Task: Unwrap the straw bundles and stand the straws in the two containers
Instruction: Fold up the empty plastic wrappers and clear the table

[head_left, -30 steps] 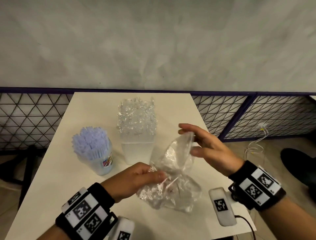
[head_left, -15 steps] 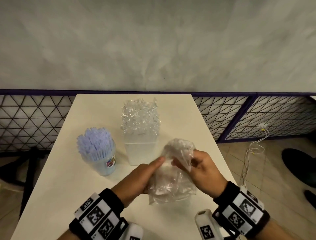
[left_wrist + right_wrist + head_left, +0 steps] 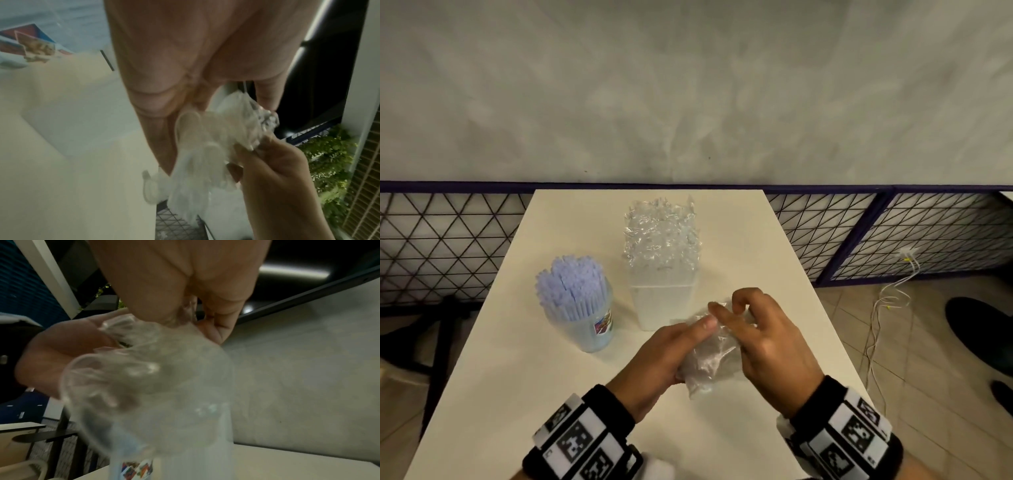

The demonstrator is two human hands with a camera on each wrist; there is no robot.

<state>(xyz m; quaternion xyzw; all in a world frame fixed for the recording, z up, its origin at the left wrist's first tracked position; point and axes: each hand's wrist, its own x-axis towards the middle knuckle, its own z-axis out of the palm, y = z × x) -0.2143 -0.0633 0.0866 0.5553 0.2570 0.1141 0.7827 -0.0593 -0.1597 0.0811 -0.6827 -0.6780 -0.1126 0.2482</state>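
I am holding the crumpled clear plastic wrapper [image 3: 709,359] between both hands, just above the near middle of the white counter [image 3: 493,377]. My left hand [image 3: 654,363] is curled around the wrapper's left side, thumb lying across its top, and my right hand [image 3: 763,346] is pinching its upper right edge with bent fingers, so both hands are closed on the same piece of film. The wrapper is bunching into a loose wad with no clear long axis, and I can see no straws left inside it, though the wrist views are too blurred to be sure. The 2 containers are standing beyond my hands: the round clear plastic jar [image 3: 585,322] full of upright pale blue straws [image 3: 570,284] is off to the left, nearer my left hand, and the square translucent white container [image 3: 662,305] holding the clear-wrapped straws [image 3: 661,236] is straight ahead, just beyond my fingertips. I judge the standing of the straws done, with only this empty wrapper left to set aside.
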